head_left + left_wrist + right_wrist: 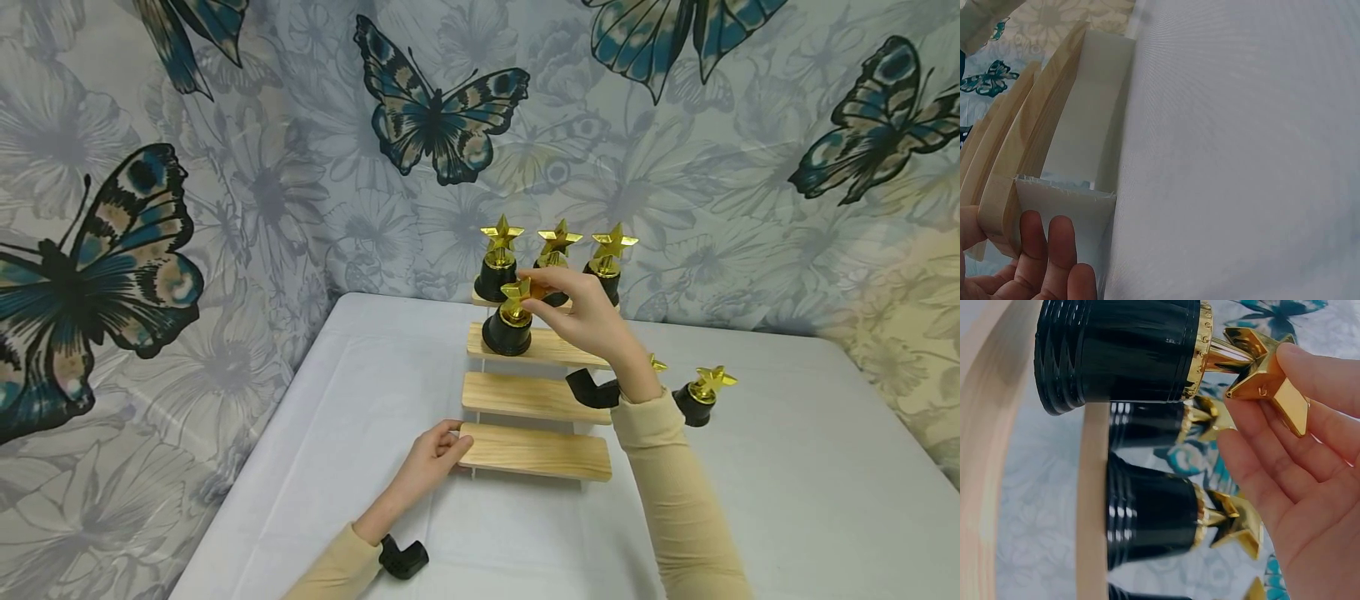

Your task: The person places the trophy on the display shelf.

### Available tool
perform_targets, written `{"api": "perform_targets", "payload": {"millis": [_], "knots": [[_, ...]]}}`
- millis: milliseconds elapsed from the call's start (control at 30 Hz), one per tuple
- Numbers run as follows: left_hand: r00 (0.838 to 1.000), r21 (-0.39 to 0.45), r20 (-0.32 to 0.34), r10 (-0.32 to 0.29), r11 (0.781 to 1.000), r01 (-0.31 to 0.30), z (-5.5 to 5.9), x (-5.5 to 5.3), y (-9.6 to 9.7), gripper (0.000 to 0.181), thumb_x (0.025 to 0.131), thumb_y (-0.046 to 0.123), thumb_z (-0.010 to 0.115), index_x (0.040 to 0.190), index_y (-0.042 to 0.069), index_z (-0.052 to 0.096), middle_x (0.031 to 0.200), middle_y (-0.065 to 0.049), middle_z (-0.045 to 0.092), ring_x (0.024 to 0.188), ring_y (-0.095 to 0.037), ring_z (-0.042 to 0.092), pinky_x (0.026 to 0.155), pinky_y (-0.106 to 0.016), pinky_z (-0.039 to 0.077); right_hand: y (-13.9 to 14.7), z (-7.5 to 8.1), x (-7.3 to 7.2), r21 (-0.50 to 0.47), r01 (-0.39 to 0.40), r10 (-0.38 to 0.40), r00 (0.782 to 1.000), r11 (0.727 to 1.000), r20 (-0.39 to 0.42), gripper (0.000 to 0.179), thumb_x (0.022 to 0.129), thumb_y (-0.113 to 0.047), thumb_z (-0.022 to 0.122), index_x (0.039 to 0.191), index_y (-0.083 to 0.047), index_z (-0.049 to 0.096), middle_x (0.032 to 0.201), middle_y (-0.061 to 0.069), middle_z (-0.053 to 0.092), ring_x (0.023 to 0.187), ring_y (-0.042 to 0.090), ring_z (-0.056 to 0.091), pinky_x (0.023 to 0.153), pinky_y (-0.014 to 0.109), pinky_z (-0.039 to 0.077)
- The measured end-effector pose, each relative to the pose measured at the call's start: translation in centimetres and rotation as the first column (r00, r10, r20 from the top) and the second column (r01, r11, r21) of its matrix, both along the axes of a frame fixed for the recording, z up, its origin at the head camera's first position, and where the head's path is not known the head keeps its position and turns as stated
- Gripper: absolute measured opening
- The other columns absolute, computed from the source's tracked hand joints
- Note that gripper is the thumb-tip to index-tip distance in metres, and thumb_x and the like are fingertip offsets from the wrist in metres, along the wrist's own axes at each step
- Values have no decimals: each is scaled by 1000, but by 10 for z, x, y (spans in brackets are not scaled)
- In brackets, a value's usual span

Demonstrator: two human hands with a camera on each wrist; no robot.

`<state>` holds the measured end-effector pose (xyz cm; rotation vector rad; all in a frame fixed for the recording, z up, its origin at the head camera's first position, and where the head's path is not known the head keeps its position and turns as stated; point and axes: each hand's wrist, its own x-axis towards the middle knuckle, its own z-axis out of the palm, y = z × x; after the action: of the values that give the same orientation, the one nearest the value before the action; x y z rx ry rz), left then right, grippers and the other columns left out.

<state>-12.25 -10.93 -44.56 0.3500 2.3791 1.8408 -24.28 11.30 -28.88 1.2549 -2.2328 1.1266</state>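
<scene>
My right hand [585,310] pinches the gold star of a small trophy [507,333] with a black base. In the head view this trophy is at the left end of the second step from the top; the right wrist view shows the trophy [1119,350] close up, thumb and fingers on its star. Whether its base touches the wood I cannot tell. My left hand [427,458] holds the left end of the lowest step of a tiered wooden stand [536,452]. In the left wrist view, fingers [1034,240] curl below the board [1035,119], beside a white support.
Star trophies stand on the top step: one at left [495,271], one in the middle [558,239], one at right [611,250]. Another trophy [697,400] is on the white table [360,367] right of the stand, near one partly hidden by my right arm.
</scene>
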Motion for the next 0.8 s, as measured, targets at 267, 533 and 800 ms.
{"api": "perform_targets", "payload": {"millis": [267, 533, 800], "knots": [[1000, -21, 1, 0, 1000, 0, 13, 5, 1, 37, 95, 7, 52, 121, -18, 45, 80, -11, 62, 67, -34, 60, 54, -20, 42, -10, -6, -8, 23, -25, 24, 999, 999, 47, 35, 86, -4, 66, 120, 2, 60, 108, 9, 65, 87, 18, 62, 73, 39, 50], [1000, -3, -9, 3, 1000, -3, -11, -5, -1, 39, 96, 12, 53, 121, -16, 46, 80, -9, 62, 62, -29, 59, 52, -23, 42, -17, -11, -13, 41, -35, 31, 996, 999, 85, 35, 86, -7, 66, 120, 2, 60, 110, 11, 64, 95, 20, 60, 83, 36, 48], [1000, 0, -4, 2, 1000, -2, -29, -11, -3, 47, 96, 25, 54, 124, -11, 46, 82, -7, 63, 64, -15, 61, 57, -28, 49, -21, -13, -19, 49, -30, 26, 997, 998, 78, 35, 87, -7, 65, 120, 3, 60, 111, 13, 64, 94, 21, 61, 80, 36, 48]]}}
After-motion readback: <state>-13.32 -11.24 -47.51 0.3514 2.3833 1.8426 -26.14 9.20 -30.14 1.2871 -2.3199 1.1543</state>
